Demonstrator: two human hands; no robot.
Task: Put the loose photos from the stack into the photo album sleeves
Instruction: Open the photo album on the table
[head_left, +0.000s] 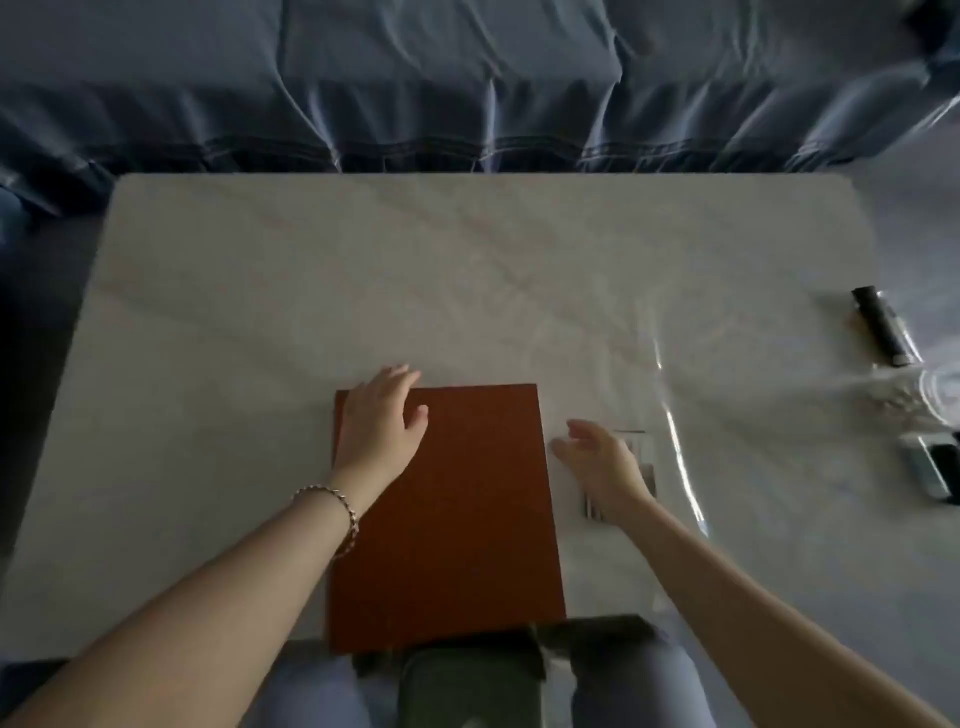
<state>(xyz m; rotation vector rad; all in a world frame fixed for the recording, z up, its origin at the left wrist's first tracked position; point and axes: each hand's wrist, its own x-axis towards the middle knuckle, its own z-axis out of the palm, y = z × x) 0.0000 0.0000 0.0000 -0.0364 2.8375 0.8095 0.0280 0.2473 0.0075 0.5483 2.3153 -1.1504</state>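
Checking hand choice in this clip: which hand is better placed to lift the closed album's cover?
Probably right: the right hand is open by the album, at its right edge; the left hand lies flat on its far-left corner.

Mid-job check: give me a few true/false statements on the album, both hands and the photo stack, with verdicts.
1. The album lies closed on the table. True.
2. The left hand rests on the album's far left corner. True.
3. The right hand grips a photo. False: its fingers are spread and hold nothing; it is over the photo stack.
4. The photo stack lies left of the album. False: it lies just right of the album.
5. A bracelet sits on the left wrist. True.
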